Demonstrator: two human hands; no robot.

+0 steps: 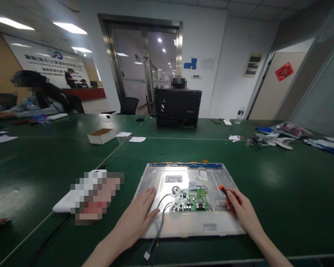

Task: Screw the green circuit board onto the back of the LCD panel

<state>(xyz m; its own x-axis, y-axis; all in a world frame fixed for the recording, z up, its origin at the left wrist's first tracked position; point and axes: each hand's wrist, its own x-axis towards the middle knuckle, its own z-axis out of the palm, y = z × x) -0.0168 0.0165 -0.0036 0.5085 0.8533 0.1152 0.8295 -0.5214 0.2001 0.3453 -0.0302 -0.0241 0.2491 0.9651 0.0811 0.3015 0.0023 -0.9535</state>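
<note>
From above and behind your left grip (pixel 137 214) and right grip (pixel 241 208), your head camera faces forward-down across the bench (pixel 281 196).

The table (pixel 269 207) is gleaming, smooth and glossy. Near its front edge, the display panel (pixel 153 180) is showing smooth, shiny metal and the screwdriver (pixel 223 189) is looking plastic-handled; toward the far edge, the monitor casing (pixel 178 105) is appearing matt plastic, the bottle (pixel 240 114) clear plastic.
</note>
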